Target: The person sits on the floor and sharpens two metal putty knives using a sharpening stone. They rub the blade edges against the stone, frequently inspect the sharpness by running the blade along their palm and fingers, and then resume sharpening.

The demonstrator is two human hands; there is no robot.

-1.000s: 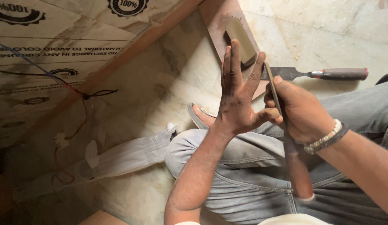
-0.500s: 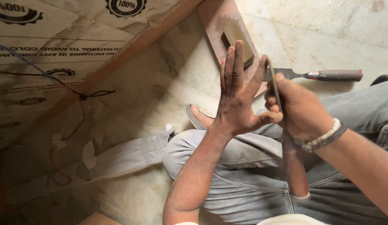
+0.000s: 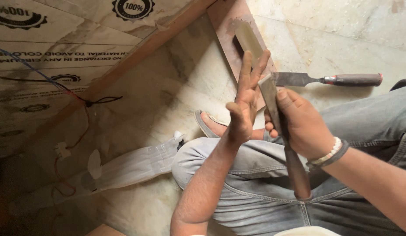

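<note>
1. The right hand (image 3: 303, 126) is clamped on a chisel (image 3: 279, 126), blade rising above the fist; a slip could drive its edge into skin.
2. The left hand (image 3: 244, 105), open and flat, is just beside that blade and risks a cut.
3. A second chisel (image 3: 329, 79) lies beyond the fist, near the sharpening stone (image 3: 249, 39); a knock could send it skidding.

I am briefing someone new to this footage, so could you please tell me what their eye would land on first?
At centre, the right hand grips a chisel with its blade pointing up, and the open left hand has its fingers against the blade. Behind them on the pale floor lie a second chisel and a sharpening stone on a reddish board.
</note>
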